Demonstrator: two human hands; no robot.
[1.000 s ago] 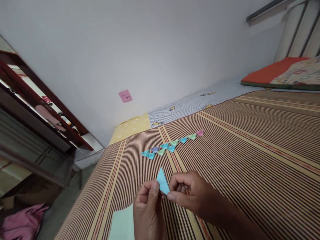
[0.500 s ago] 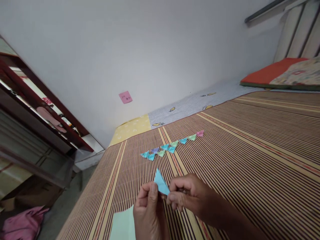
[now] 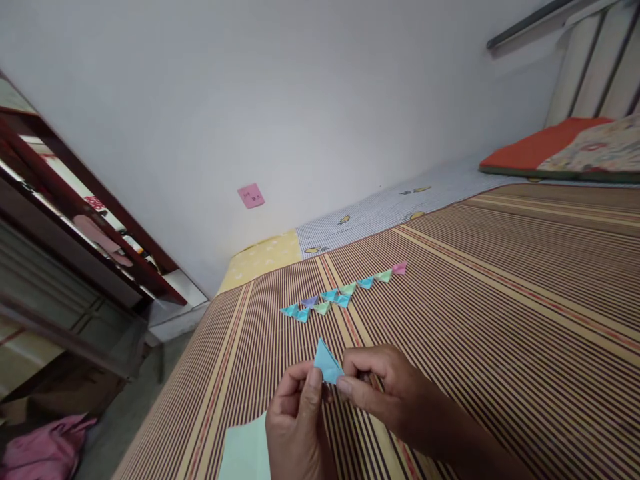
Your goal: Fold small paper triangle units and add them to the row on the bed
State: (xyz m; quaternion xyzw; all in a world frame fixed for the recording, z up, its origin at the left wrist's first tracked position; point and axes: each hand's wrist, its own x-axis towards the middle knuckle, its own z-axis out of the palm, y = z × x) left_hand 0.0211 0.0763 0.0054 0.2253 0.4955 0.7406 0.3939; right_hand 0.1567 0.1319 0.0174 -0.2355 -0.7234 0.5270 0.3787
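Paper first: one blue triangle [image 3: 327, 363], folded, point up, is pinched between my two hands low in the middle of the view. The left hand [image 3: 295, 427] has its grip clenched on the lower left edge. The right hand [image 3: 390, 393] has its grip closed on the lower right corner with thumb and forefinger.

At 6 o'clock of the left hand lies one pale green sheet [image 3: 245, 450], flat and partly under the wrist. At 12 o'clock, well apart from the hands, I count about ten small folded triangles [image 3: 345, 293] in one slanted row: blue, green, one purple, and one pink at the far end.

All of it rests on one striped mat [image 3: 500, 300] on the bed. The mat's edge runs close by at 9 o'clock, with floor below. From 1 to 3 o'clock the mat is open. At 11 o'clock, one pink note [image 3: 251, 196] sticks to the wall.
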